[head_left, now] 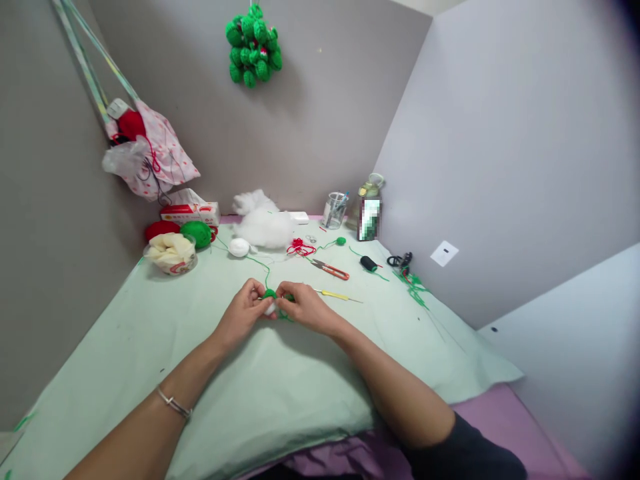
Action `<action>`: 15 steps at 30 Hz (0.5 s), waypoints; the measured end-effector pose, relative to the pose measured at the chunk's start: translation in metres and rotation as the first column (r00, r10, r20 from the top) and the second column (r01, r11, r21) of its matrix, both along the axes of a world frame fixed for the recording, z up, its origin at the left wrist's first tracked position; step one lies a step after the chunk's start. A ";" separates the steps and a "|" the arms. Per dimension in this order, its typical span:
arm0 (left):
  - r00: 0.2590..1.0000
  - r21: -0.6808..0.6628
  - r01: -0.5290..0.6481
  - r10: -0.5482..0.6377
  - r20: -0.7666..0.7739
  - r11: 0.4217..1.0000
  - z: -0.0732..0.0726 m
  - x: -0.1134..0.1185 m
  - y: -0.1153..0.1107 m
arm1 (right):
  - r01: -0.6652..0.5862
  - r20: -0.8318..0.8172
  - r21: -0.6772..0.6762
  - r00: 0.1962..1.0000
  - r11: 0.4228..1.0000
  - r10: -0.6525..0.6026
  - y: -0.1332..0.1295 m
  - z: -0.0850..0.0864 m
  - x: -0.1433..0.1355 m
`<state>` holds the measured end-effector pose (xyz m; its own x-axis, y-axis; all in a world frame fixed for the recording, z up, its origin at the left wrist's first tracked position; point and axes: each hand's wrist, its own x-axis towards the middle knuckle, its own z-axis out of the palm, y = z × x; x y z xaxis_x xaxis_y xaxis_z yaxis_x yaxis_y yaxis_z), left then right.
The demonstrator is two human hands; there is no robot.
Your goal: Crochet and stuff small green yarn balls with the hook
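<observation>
Between my two hands is a small green crocheted piece [270,293] with white showing just below it. My left hand [249,305] is closed on its left side, fingers pinching it. My right hand [300,303] pinches at its right side; what exactly lies between those fingertips is hidden. A green strand of yarn [267,273] runs from the piece up toward the back left. Just right of my right hand lies a yellow-handled crochet hook [335,295]. Beyond it rest orange-handled thread snips [333,269].
White stuffing [265,225], a white yarn ball [239,248] and a green yarn ball [197,235] sit at the back. A plastic bowl [184,265] stands left. Rightward are a black thread spool [369,264], green yarn scraps [416,291] and a phone [369,220]. Green crocheted pieces [254,50] hang above.
</observation>
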<state>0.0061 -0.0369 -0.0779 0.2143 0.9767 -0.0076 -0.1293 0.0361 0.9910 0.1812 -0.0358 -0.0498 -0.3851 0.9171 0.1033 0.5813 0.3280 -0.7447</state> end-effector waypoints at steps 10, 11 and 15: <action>0.999 -0.022 -0.045 0.045 0.009 0.999 -0.003 0.002 0.000 | 0.051 -0.009 0.071 0.999 0.996 -0.050 -0.004 -0.005 -0.015; 0.999 -0.029 -0.026 0.027 0.025 0.999 -0.002 0.001 0.000 | 0.086 -0.013 0.077 0.996 0.993 -0.085 -0.002 -0.006 -0.014; 0.996 -0.038 0.012 -0.009 0.085 0.999 0.002 0.002 -0.003 | 0.207 -0.055 0.076 0.978 0.975 -0.203 0.008 -0.009 -0.004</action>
<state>0.0085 -0.0402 -0.0762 0.2262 0.9737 -0.0261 -0.2119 0.0754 0.9744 0.1769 -0.0276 -0.0592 -0.1832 0.9638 0.1939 0.6079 0.2660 -0.7481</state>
